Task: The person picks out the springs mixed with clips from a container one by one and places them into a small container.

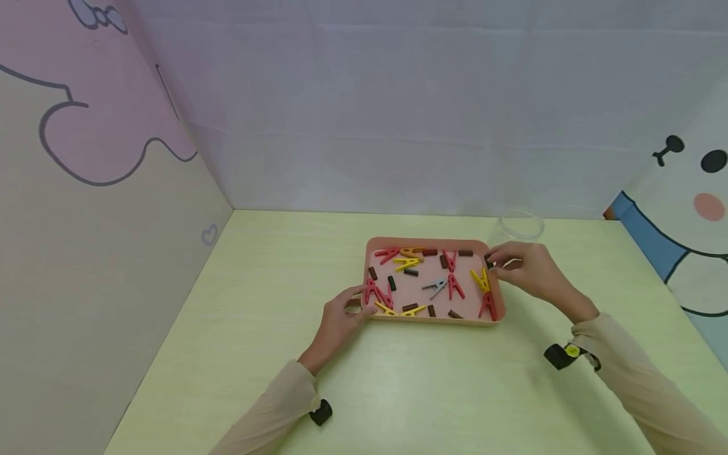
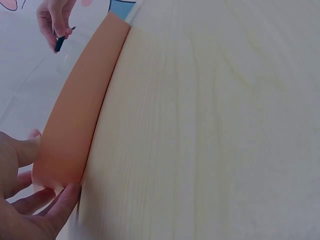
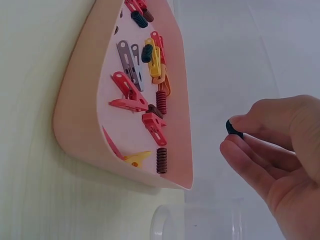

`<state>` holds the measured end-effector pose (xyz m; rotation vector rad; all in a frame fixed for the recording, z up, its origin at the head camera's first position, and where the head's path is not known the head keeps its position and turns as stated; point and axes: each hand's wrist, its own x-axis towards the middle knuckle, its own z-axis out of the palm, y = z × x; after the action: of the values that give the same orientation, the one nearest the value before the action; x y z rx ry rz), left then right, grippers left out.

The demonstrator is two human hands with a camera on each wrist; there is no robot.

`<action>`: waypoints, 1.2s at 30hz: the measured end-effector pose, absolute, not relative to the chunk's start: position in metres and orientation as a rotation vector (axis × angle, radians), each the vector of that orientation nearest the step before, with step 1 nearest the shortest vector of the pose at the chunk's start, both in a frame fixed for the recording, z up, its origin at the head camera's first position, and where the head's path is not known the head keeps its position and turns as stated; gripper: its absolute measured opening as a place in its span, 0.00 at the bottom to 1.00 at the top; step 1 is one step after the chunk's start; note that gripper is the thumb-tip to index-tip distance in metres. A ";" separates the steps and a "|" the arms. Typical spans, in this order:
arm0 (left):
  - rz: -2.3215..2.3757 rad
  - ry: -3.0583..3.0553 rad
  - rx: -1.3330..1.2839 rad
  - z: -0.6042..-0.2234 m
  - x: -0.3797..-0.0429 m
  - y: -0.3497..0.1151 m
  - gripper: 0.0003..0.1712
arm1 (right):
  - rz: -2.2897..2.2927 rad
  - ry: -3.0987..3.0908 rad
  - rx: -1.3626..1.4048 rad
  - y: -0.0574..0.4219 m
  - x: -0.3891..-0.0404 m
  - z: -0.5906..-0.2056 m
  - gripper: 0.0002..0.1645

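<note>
At its left end, a shallow pink tray point(image 1: 433, 323) is gripped by my left hand point(image 1: 340, 319), thumb on one side of the wall and fingers below in the left wrist view. My right hand point(image 1: 529, 268) is raised over the tray's right rim and pinches a small dark green spring point(image 3: 233, 128) between thumb and fingertips. Inside the tray lie red clothespins point(image 1: 455, 286), yellow clothespins point(image 1: 480, 280), a grey clothespin point(image 1: 436, 287) and an orange one point(image 1: 411, 253). Several brown and dark ribbed springs point(image 3: 161, 160) are scattered among them.
A clear round container point(image 1: 522, 225) stands behind the right hand, near the back wall. The pale wooden table point(image 1: 409, 385) runs up to a white back wall point(image 1: 364, 120) and printed side panels point(image 1: 114, 253).
</note>
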<state>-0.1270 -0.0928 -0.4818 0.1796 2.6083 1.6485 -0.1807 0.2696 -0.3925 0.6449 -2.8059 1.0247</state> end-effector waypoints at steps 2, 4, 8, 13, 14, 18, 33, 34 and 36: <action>1.644 2.609 0.177 -0.482 -0.127 -0.093 0.28 | 1.015 -2.803 0.643 0.270 -0.182 -0.390 0.09; 1.642 2.612 0.176 -0.482 -0.127 -0.093 0.28 | 1.009 -2.797 0.646 0.271 -0.183 -0.388 0.09; 1.638 2.615 0.168 -0.481 -0.127 -0.092 0.28 | 0.998 -2.775 0.654 0.274 -0.186 -0.385 0.09; 1.623 2.624 0.161 -0.482 -0.127 -0.092 0.28 | 1.015 -2.747 0.657 0.278 -0.190 -0.385 0.09; 1.623 2.627 0.168 -0.482 -0.127 -0.092 0.28 | 1.018 -2.742 0.657 0.278 -0.191 -0.385 0.08; 1.620 2.626 0.157 -0.482 -0.127 -0.092 0.28 | 1.014 -2.734 0.647 0.281 -0.196 -0.385 0.08; 1.638 2.614 0.171 -0.483 -0.126 -0.093 0.28 | 0.919 -2.722 0.627 0.290 -0.214 -0.380 0.08; 1.639 2.613 0.173 -0.483 -0.126 -0.093 0.28 | 0.912 -2.720 0.622 0.291 -0.216 -0.380 0.08; 1.643 2.614 0.175 -0.482 -0.126 -0.093 0.28 | 0.903 -2.709 0.621 0.293 -0.218 -0.379 0.08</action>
<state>-0.1263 -0.0926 -0.4822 0.1750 2.6136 1.6427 -0.2184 0.2925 -0.3794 0.6205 -2.7093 0.9030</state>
